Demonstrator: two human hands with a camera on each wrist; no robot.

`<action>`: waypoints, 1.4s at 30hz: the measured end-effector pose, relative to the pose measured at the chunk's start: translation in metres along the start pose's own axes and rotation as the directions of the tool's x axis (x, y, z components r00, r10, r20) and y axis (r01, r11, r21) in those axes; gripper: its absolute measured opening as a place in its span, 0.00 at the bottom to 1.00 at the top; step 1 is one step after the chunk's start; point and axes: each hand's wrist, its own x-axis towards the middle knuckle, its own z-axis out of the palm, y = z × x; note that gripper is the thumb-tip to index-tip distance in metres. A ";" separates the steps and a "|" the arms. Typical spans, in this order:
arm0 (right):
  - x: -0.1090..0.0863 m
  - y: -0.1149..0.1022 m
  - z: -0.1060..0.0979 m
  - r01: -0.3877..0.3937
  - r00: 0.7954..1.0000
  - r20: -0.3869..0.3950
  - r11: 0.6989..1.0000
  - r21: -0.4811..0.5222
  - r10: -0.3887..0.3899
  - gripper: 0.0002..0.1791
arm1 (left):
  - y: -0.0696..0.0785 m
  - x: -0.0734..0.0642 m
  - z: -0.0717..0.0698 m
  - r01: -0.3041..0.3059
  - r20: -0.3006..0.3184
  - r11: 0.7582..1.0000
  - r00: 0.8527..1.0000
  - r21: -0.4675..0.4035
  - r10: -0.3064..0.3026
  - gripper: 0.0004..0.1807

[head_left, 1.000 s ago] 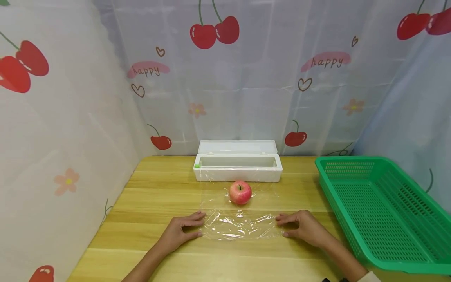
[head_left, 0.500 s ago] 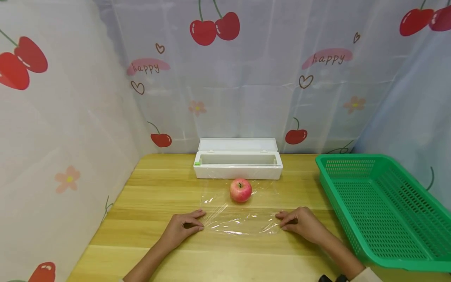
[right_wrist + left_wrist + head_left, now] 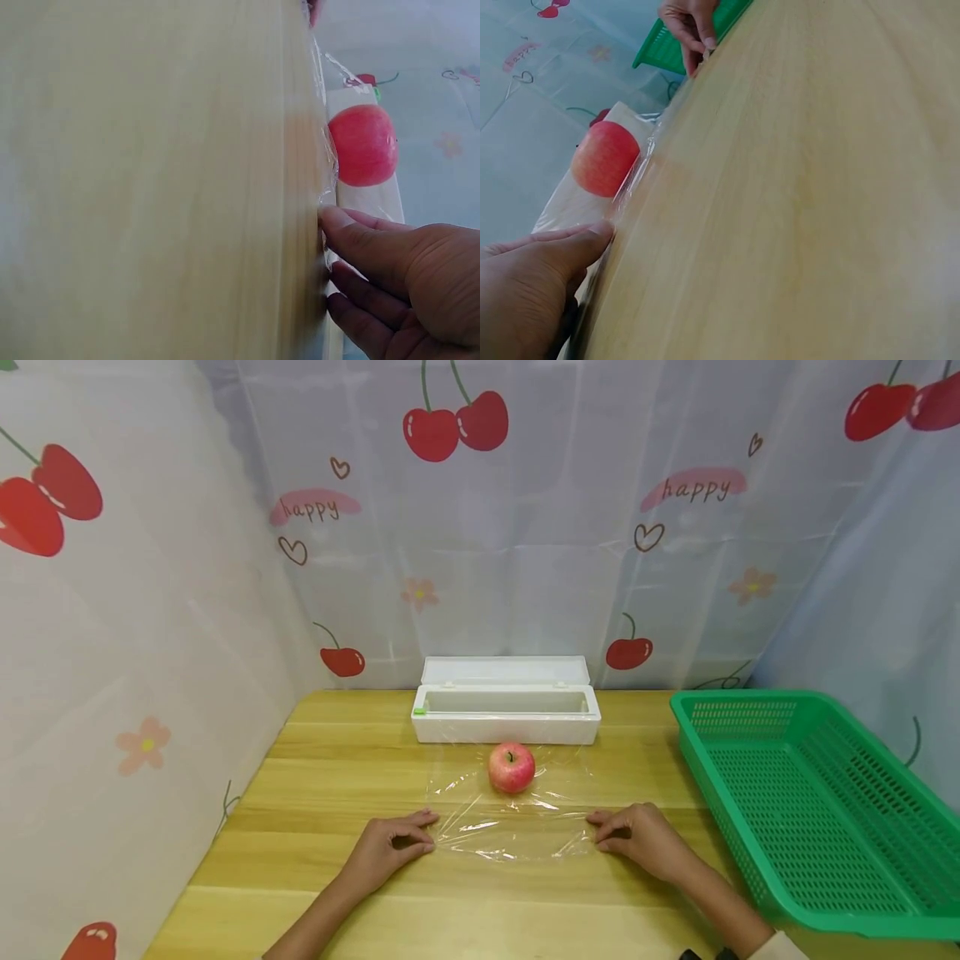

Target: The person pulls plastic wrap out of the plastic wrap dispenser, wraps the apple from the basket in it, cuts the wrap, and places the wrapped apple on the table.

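Note:
A sheet of clear plastic wrap [image 3: 498, 835] stretches over the wooden table toward me from a white wrap dispenser box [image 3: 506, 730]. On the sheet, close in front of the box, sits a red apple [image 3: 512, 768]. My left hand [image 3: 390, 852] pinches the sheet's near left corner between thumb and finger. At the near right corner, my right hand [image 3: 645, 839] pinches the film in the same way. In the right wrist view, the thumb and index finger of the right hand [image 3: 420, 262] meet at the film's edge, with the apple [image 3: 364, 145] beyond.
The dispenser's lid [image 3: 506, 671] stands raised at the back, and a green slider [image 3: 420, 712] sits at its left end. A green plastic basket [image 3: 750, 818] stands on the right side of the table. Cherry-printed curtains [image 3: 517, 543] enclose the back and sides.
Thumbs and fingers of both hands have closed together on the film's near corners. The near edge has drawn slightly away from me, and the film's creases have shifted. The apple stays put.

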 end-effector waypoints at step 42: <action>0.031 -0.021 -0.022 0.011 0.956 -0.292 1.000 0.011 -0.007 0.02 | 0.023 0.046 -0.016 0.014 -0.196 0.994 0.980 -0.112 -0.036 0.11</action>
